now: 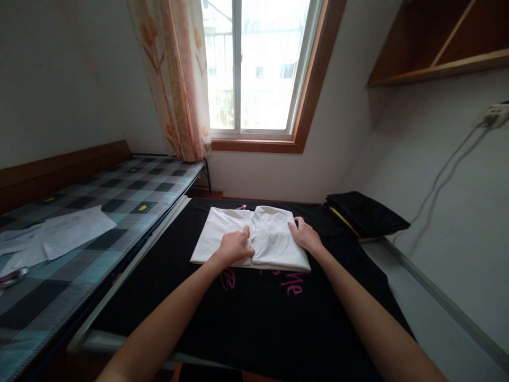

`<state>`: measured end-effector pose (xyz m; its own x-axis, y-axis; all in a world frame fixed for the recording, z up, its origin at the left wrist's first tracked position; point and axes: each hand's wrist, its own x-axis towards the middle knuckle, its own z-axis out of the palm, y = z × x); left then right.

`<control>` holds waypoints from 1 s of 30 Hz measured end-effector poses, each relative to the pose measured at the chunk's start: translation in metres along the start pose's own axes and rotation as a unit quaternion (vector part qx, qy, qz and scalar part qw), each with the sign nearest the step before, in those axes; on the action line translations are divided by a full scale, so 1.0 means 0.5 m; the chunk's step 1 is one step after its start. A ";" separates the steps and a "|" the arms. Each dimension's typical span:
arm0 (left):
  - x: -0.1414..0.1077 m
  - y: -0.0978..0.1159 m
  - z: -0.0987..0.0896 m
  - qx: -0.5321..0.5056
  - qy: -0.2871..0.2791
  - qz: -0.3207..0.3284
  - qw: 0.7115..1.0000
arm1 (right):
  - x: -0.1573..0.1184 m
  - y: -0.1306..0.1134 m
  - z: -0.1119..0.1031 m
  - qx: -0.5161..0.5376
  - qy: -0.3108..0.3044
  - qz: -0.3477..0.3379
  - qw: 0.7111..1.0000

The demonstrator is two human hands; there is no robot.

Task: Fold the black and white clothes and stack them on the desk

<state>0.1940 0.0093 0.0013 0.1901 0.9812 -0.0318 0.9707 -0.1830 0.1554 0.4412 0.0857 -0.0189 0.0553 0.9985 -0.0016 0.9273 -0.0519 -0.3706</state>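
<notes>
A white folded garment (274, 233), perhaps a shirt, lies flat on a black cloth with pink lettering (292, 284). One folded part of it overlaps near the middle, leaving a raised vertical edge. My left hand (234, 246) presses on the garment beside that edge, its fingers curled and its thumb against the fabric. At the right side, my right hand (306, 235) grips the garment's border, thumb on top; the other fingertips are partly hidden.
A bed with a checked mattress (159, 187) stands at left, with white papers (75, 228) on it. A black folded item (361, 212) sits at the back right. Ahead are a window (262, 69) and a curtain (178, 79); a wooden shelf (445, 66) hangs at upper right.
</notes>
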 end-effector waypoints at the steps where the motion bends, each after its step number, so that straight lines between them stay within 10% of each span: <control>1: -0.001 0.001 0.002 0.004 0.001 0.011 1.000 | -0.011 -0.005 -0.002 -0.010 -0.009 0.002 1.000; 19: -0.010 0.012 -0.005 -0.050 0.035 0.171 0.983 | -0.038 -0.002 0.010 -0.072 0.031 -0.072 0.994; 30: -0.024 0.017 -0.019 -0.064 -0.041 0.286 0.955 | -0.041 0.001 0.013 -0.063 0.046 -0.082 0.994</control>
<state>0.1986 -0.0034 0.0125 0.7007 0.7133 0.0173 0.6793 -0.6744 0.2894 0.4384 0.0651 -0.0250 -0.0716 0.9880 0.1366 0.9652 0.1032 -0.2404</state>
